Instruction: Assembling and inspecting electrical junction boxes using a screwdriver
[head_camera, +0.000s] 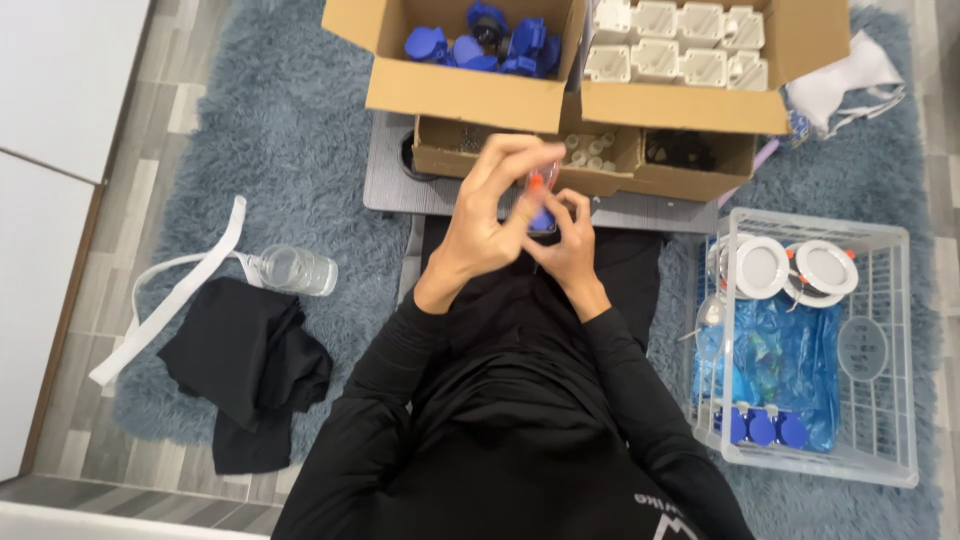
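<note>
- Two hands at work: left hand (487, 215) and right hand (570, 240) meet in a closed grip on one small blue-and-orange part (541, 205), held above the lap, near the low grey surface (395, 180).
- Done, by my judgement: white round lamps (790, 268) and blue caps (762, 428) lie in the wire basket (890, 350).
- Left: many blue pieces (490, 42) and white housings (675, 45) wait in cardboard boxes (460, 92).

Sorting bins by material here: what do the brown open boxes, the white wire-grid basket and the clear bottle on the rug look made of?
Brown open boxes: corrugated cardboard, matte, with folded flaps and raw edges. White wire-grid basket: probably moulded plastic or coated wire; the thin white bars leave it open. Clear bottle: see-through and glossy, plastic or glass, cannot tell which. Rug: grey-blue shaggy pile, likely synthetic fibre.
</note>
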